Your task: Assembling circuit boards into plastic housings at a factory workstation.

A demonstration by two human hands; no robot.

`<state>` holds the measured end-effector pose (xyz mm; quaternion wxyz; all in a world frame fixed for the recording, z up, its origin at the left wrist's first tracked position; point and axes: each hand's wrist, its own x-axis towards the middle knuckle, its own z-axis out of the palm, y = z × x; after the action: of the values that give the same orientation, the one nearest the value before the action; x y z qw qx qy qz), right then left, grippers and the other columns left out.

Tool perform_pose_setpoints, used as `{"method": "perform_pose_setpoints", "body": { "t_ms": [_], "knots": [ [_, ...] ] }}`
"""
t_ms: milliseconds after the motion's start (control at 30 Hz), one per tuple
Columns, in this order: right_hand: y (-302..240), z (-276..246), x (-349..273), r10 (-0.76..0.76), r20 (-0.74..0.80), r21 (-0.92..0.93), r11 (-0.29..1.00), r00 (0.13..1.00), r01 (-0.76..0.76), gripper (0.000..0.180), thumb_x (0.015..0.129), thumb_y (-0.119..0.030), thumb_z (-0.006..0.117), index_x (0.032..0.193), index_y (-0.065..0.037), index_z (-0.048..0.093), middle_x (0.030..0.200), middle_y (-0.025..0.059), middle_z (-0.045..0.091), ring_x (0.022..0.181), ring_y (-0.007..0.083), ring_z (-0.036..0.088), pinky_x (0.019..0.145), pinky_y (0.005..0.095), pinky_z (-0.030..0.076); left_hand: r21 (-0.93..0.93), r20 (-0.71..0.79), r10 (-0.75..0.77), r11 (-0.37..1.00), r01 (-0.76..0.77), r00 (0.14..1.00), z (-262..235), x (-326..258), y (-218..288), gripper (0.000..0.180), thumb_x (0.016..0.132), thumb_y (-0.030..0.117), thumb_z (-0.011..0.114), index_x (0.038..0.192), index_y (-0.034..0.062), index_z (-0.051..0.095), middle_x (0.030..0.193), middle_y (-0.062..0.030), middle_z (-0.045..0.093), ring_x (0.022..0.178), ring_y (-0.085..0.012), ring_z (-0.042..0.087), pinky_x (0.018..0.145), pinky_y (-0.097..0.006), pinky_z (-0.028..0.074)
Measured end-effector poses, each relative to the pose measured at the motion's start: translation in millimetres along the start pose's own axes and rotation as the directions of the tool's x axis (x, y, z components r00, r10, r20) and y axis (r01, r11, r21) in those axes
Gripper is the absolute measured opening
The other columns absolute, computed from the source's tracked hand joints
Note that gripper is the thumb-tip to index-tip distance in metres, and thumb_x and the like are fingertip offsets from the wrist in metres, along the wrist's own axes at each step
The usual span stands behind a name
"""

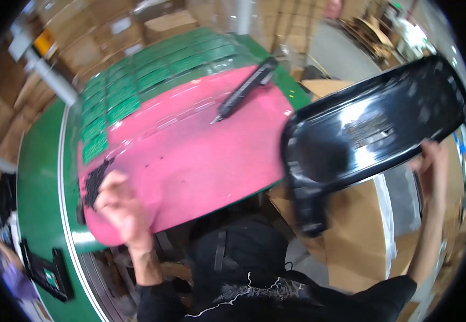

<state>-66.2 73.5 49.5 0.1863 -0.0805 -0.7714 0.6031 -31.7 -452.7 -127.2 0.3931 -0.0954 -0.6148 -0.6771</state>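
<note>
Clasping the lower rim of a glossy, round-cornered black plastic shell, the right hand sits at frame right, the shell spreading up-left. Whether the blurred, curled left hand pinches anything, I cannot tell; grainy black bits lie beside it on a pink mat.

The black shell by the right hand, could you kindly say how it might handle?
The black shell is probably stiff, showing no sag with the right hand at one edge. Its gloss may make it slippery, and the stub jutting from one end could unbalance it.
</note>
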Motion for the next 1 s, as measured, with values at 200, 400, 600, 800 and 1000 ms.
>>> {"method": "perform_pose_setpoints", "body": {
  "t_ms": [200,400,600,800,1000],
  "knots": [
    [50.2,150.6,-63.4,0.469,0.383,-0.103,0.878,0.796,-0.467,0.035,0.092,-0.023,0.065,0.109,0.002,0.046,0.083,0.0141,0.065,0.059,0.0182,0.065,0.055,0.0352,0.061,0.461,0.52,-0.328,0.885,0.064,0.789,5.7,17.5,9.1,0.053,0.074,0.006,0.061,0.125,0.0089,0.045,0.132,-0.0158,0.036,0.123,-0.0306,0.036,0.103,-0.044,0.032],
    [40.5,224.9,-63.2,0.347,0.855,-0.425,0.895,0.385,0.137,0.011,0.089,-0.008,0.066,0.09,-0.001,0.058,0.072,0.0066,0.065,0.058,0.011,0.063,0.048,0.0253,0.048,0.435,0.211,-0.401,0.855,0.282,0.891,-45.0,9.1,0.2,0.044,0.065,-0.015,0.044,0.101,0.004,0.06,0.116,-0.0076,0.049,0.1,-0.0162,0.051,0.084,-0.024,0.04],
    [12.9,417.4,-39.3,-0.528,0.843,0.108,0.356,0.105,0.928,0.034,0.08,-0.009,0.069,0.111,-0.003,0.055,0.097,0.012,0.062,0.092,0.0268,0.062,0.078,0.0354,0.051,0.472,-0.092,-0.178,0.859,0.201,0.98,-51.2,-2.6,-1.1,0.025,0.069,-0.016,0.052,0.082,0.0019,0.064,0.101,-0.0056,0.055,0.087,-0.0134,0.055,0.062,-0.021,0.049],
    [45.5,586.8,-9.9,-0.533,0.84,0.073,0.297,0.102,0.952,0.062,0.077,-0.016,0.07,0.134,-0.007,0.045,0.122,0.0172,0.057,0.12,0.0338,0.05,0.101,0.0439,0.041,0.417,-0.09,-0.212,0.879,0.23,0.973,-54.8,0.6,-10.0,0.02,0.074,-0.014,0.059,0.083,0.0025,0.064,0.098,-0.0037,0.055,0.085,-0.0104,0.053,0.064,-0.023,0.047],
    [42.1,628.3,-13.5,-0.387,0.912,-0.033,0.27,0.14,0.962,0.079,0.072,-0.017,0.073,0.141,-0.009,0.037,0.125,0.0226,0.055,0.123,0.0346,0.048,0.104,0.0478,0.037,0.3,-0.083,-0.24,0.92,0.254,0.967,-61.8,0.0,-14.9,0.023,0.078,-0.014,0.055,0.09,0.0037,0.064,0.104,-0.0031,0.052,0.081,-0.0061,0.052,0.068,-0.019,0.044]
  ]
}}
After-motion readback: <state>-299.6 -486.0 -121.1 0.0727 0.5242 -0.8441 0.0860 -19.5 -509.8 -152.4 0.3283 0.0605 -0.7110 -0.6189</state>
